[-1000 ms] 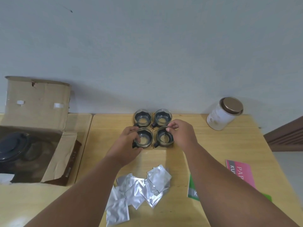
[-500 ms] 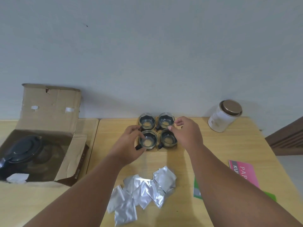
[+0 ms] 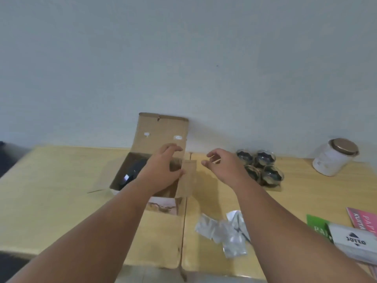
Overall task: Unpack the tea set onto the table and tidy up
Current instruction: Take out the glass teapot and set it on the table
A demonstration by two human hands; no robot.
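Observation:
An open cardboard box (image 3: 161, 133) stands at the back of the wooden table (image 3: 51, 190), its lid flap upright against the wall. A dark teapot (image 3: 132, 172) lies inside, partly hidden by my left arm. My left hand (image 3: 163, 168) hovers over the box opening with fingers spread, holding nothing. My right hand (image 3: 224, 168) is open just right of the box's side flap (image 3: 188, 178). Several glass cups (image 3: 263, 168) stand in a tight square behind my right wrist.
A white tin with a bronze lid (image 3: 336, 157) stands at the back right. Several silver foil sachets (image 3: 226, 231) lie near the front. Green and pink leaflets (image 3: 320, 225) and a white packet (image 3: 355, 242) sit at the right edge. A seam (image 3: 184, 221) splits the table.
Both hands have let go of the cups and moved left to the cardboard box. The view has swung left, so the box now sits near the middle.

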